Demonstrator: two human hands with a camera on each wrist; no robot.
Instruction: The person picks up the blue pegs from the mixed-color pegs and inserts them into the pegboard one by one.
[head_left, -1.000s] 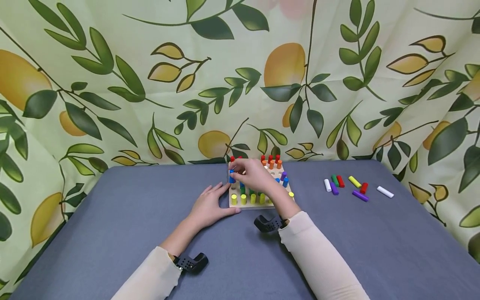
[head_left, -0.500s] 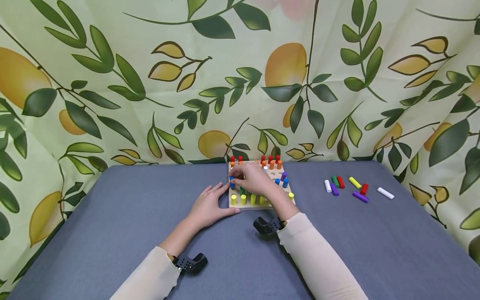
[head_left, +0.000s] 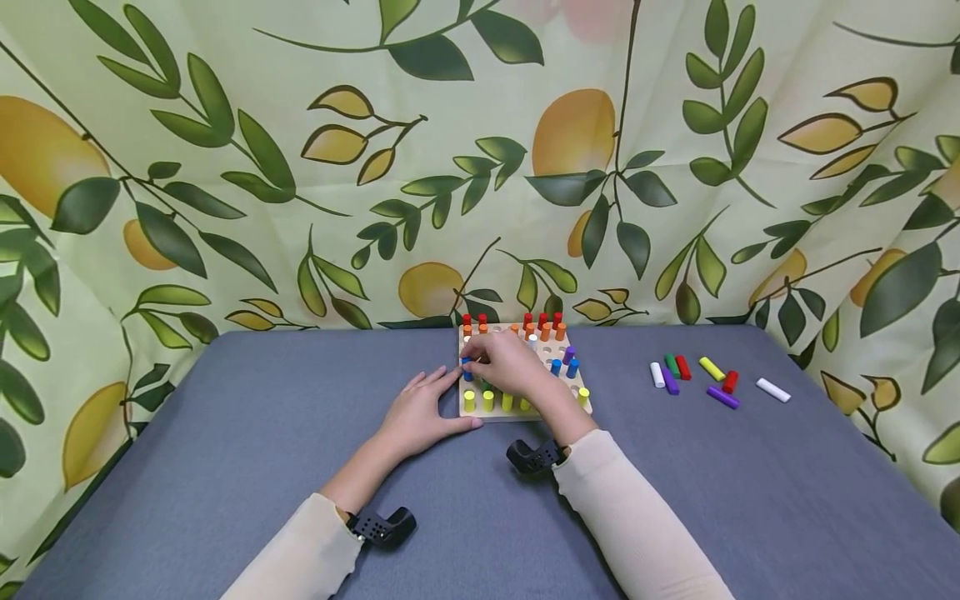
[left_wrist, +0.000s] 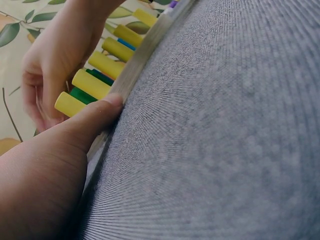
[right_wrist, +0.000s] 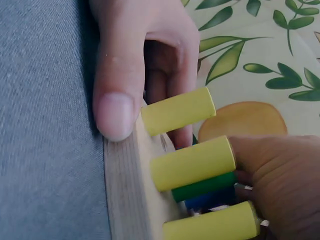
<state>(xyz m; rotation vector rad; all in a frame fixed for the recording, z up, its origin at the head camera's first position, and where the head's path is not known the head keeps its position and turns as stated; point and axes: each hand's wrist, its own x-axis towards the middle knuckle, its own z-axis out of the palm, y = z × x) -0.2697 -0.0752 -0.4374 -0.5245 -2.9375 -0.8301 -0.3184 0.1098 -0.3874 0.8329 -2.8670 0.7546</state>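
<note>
In the head view a wooden pegboard lies near the back of the table, set with rows of red, orange, white, blue, green and yellow pegs. My right hand reaches over it and pinches a blue peg, upright at the board's left edge. Whether the peg is fully seated is hidden. My left hand rests at the near left corner, fingers extended along the left side. Its thumb presses the front edge, beside the yellow pegs. The right fingertips are mostly hidden in the right wrist view.
Several loose pegs lie right of the board, among them a yellow peg, a purple peg and a white peg. Grey-blue cloth covers the table. A leaf-and-fruit patterned curtain hangs behind it.
My right hand has moved down slightly, lowering the blue peg toward the board's left edge. The left hand keeps its place at the corner.
</note>
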